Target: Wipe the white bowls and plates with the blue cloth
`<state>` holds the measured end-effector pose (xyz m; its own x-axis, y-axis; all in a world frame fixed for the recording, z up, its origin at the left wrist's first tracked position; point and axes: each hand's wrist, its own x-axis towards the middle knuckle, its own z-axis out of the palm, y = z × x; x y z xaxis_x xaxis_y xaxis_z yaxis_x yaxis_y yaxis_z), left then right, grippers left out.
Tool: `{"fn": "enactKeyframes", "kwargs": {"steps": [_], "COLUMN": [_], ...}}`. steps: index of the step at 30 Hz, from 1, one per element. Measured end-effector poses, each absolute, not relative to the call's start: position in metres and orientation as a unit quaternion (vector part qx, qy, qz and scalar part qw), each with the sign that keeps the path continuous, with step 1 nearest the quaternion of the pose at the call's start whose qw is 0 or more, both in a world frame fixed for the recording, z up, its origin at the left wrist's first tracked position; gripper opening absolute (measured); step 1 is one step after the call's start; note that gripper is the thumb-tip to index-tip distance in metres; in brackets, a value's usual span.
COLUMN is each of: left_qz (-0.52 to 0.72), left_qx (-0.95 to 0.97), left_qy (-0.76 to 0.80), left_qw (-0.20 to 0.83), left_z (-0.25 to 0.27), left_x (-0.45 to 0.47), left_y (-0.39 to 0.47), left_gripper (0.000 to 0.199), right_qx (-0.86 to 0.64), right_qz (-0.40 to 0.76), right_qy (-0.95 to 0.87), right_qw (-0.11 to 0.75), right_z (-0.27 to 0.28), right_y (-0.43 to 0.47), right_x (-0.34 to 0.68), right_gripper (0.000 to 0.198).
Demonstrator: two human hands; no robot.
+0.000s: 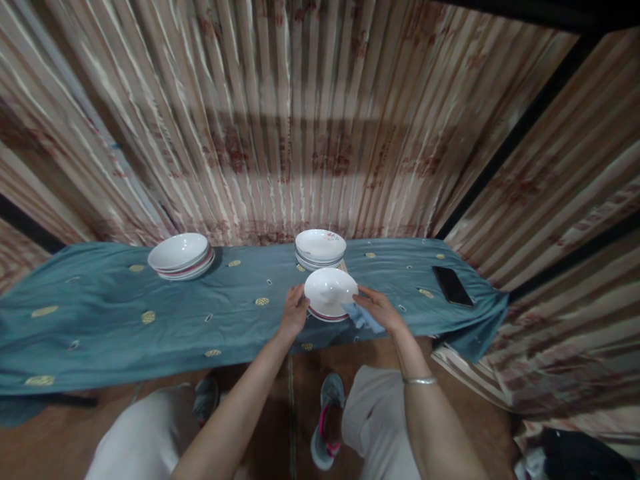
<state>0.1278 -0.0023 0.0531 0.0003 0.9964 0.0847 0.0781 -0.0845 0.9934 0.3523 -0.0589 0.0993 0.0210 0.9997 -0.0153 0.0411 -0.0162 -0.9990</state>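
Between my two hands is a white bowl point(330, 291) with a dark red band below its rim, tilted a little toward me at the front of the table. My left hand point(294, 308) grips its left rim, thumb toward the inside. On the right rim my right hand point(379, 308) closes with the thumb over the edge, and a light blue cloth point(364, 318) is bunched under that palm. Just behind stands a stack of white plates point(321, 245), the top one with a red flower print. Whether another dish lies under the bowl I cannot tell.
A stack of white bowls point(180, 255) stands on the left of the table, which wears a teal cloth point(240, 333) with yellow pineapples. Toward the right end lies a black phone point(453, 285). Striped curtains point(320, 133) hang behind, and dark metal poles point(520, 133) rise at the sides.
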Motion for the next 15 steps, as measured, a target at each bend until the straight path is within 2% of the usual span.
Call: {"fn": "enactKeyframes", "kwargs": {"steps": [15], "left_qz": [0.456], "left_qx": [0.535], "left_qy": [0.546], "left_qw": [0.456], "left_z": [0.05], "left_x": [0.14], "left_y": [-0.006], "left_gripper": [0.047], "right_qx": [-0.578], "right_qz": [0.431], "right_qy": [-0.514], "right_qw": [0.465], "right_z": [0.097], "right_y": [-0.055], "right_x": [0.365], "right_gripper": [0.058]}}
